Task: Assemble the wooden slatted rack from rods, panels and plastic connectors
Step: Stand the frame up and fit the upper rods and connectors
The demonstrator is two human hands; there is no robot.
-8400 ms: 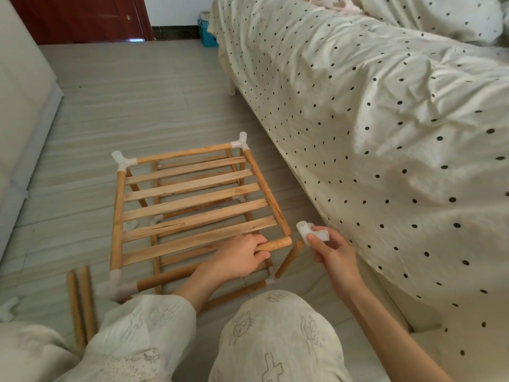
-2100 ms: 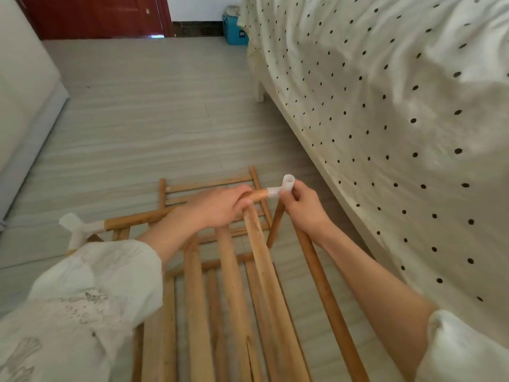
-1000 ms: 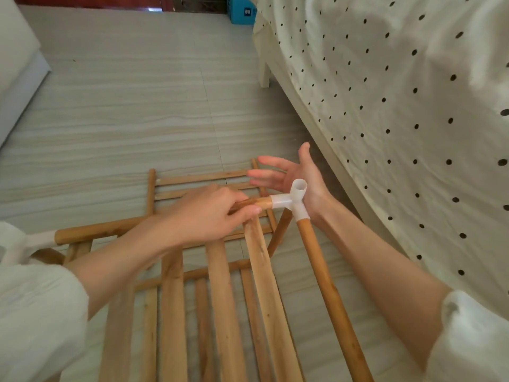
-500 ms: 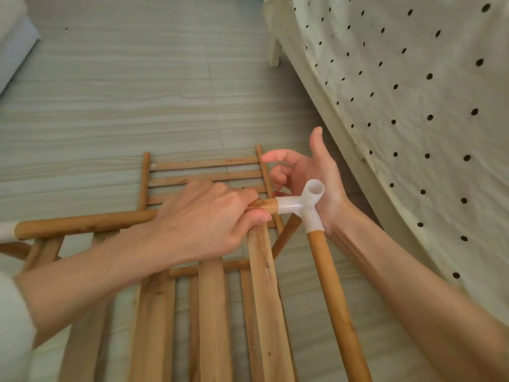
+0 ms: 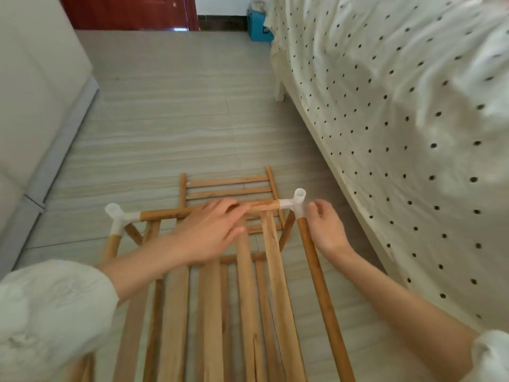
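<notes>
The wooden slatted rack [image 5: 248,285] stands on the floor in front of me, its top panel of slats running away from me. A white plastic connector [image 5: 296,204] sits on the far right corner, joining the far rod [image 5: 165,215] and the right side rod [image 5: 321,293]. Another white connector [image 5: 118,216] caps the far left corner. My left hand [image 5: 212,232] hovers over the far rod with fingers relaxed and straight, holding nothing. My right hand [image 5: 325,230] is just right of the right connector, fingers loosely curled, not gripping it.
A bed with a dotted cream cover [image 5: 399,133] runs along the right, close to the rack. A pale wall or cabinet [image 5: 33,106] lines the left. A blue box [image 5: 257,26] and a red door [image 5: 129,12] lie at the far end of the tiled floor.
My left hand has let go of the far rod and opened. My right hand has come away from the corner connector. The view has pulled back and up.
</notes>
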